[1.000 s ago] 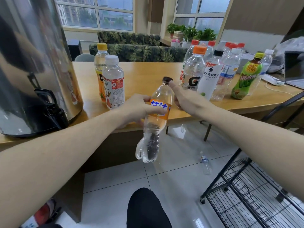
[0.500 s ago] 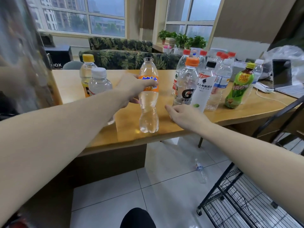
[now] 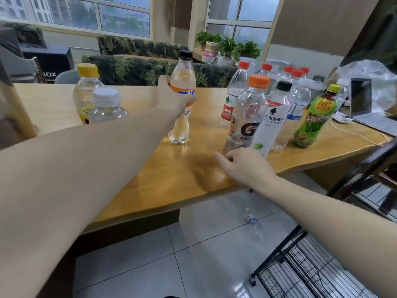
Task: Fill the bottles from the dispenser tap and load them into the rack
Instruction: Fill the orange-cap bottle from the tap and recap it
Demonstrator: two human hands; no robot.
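Setting the orange-label bottle (image 3: 182,100) down upright on the wooden table (image 3: 133,168), between the two-bottle pair at left and the larger cluster at right — that looks like the step in hand. To do it well: base flat on the wood before fingers loosen, neck vertical, clear of the yellow-cap bottle (image 3: 86,91) and the white-cap bottle (image 3: 106,106) just beside it. Bottle looks filled with clear liquid, dark cap on; base appears to meet the tabletop, though contact can't be confirmed.

Left hand (image 3: 171,95): fingers curled round the bottle at the label band, gripping it from the left side.

Right hand (image 3: 242,164): rests low at the near table edge, fingers loosely curled, holding nothing; fingertips at or very near the foot of the Gatorade bottle (image 3: 247,117). Actual touch — cannot tell.

Wire rack (image 3: 300,265) on the floor at lower right, well apart from the held bottle; nothing seen loaded in the visible part. One small bottle (image 3: 252,222) lies on the tiles beneath the table edge
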